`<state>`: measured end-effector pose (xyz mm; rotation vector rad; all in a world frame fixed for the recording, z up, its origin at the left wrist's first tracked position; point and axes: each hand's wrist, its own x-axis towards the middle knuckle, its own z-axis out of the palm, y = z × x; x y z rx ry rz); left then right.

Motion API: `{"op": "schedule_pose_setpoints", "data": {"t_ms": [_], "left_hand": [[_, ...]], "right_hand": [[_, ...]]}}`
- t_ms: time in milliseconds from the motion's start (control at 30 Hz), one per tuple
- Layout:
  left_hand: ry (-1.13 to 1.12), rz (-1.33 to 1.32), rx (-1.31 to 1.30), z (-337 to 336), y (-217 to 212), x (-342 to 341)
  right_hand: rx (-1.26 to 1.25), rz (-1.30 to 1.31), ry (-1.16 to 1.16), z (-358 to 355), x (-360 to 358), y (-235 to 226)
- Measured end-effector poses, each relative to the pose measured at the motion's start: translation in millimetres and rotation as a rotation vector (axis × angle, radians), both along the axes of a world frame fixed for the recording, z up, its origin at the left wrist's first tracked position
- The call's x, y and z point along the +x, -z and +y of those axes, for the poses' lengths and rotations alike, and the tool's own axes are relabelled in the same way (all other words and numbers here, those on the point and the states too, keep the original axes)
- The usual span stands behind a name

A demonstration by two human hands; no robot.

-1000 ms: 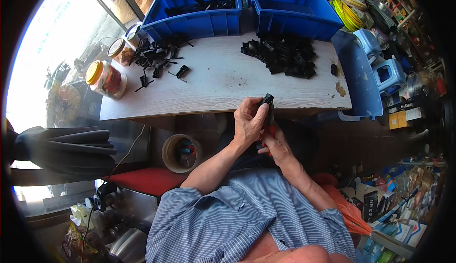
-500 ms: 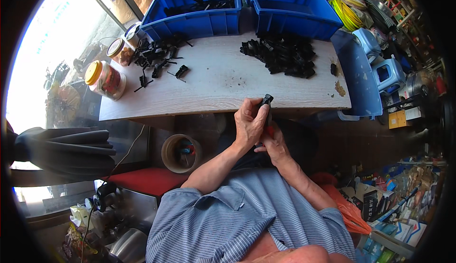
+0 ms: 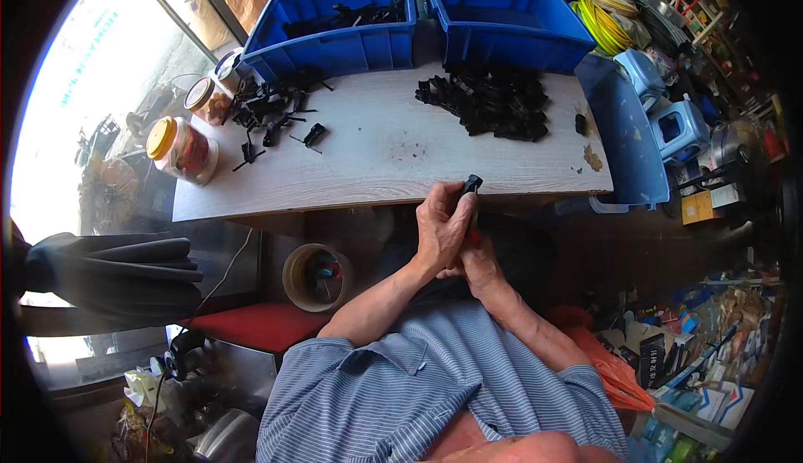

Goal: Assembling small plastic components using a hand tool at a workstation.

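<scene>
My left hand is closed around a small black plastic part, whose end sticks up past the thumb at the table's front edge. Just below it, my right hand is closed on a red-handled tool. Only a bit of red shows between the hands, so the tool's kind is hidden. Beyond, on the white wooden table, lies a heap of black plastic parts to the right. Looser black parts with thin stems are scattered to the left, one of them apart.
Two blue bins stand at the back; the left bin holds black parts. Lidded jars line the table's left edge. A single black piece lies near the right edge. Below are a round bucket and a red seat; blue stools stand right.
The right hand has moved up slightly against the left, and less of the red handle shows. The black part stays in the left hand. The view has shifted a little.
</scene>
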<state>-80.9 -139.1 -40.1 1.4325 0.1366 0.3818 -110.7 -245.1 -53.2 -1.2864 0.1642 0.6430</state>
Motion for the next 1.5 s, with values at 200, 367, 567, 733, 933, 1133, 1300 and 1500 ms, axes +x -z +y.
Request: {"op": "schedule_pose_setpoints", "data": {"t_ms": [200,367,567,733,933,1133,1300,1500], "left_hand": [[0.049,0.002,0.279,10,-37,35],[0.079,-0.184,0.438,29,-71,114],[-0.494,-0.292,1.179,127,-65,88],[-0.653,0.141,1.442,213,-19,43],[-0.444,-0.008,1.372,205,-24,35],[0.103,-0.036,0.4,95,-29,-3],[0.406,0.125,-0.11,31,-14,-22],[0.419,0.201,-0.144,19,2,-25]], "right_hand": [[0.056,0.133,0.213,-5,13,-7],[0.047,0.105,0.313,-13,17,-18],[0.026,0.09,0.292,-20,10,-13],[0.065,0.106,0.267,-25,13,-3],[0.103,0.048,0.158,-21,13,3],[0.144,-0.065,0.168,-16,21,-17],[0.16,-0.104,0.236,-19,25,-27],[0.126,-0.127,0.281,-22,17,-19]]}}
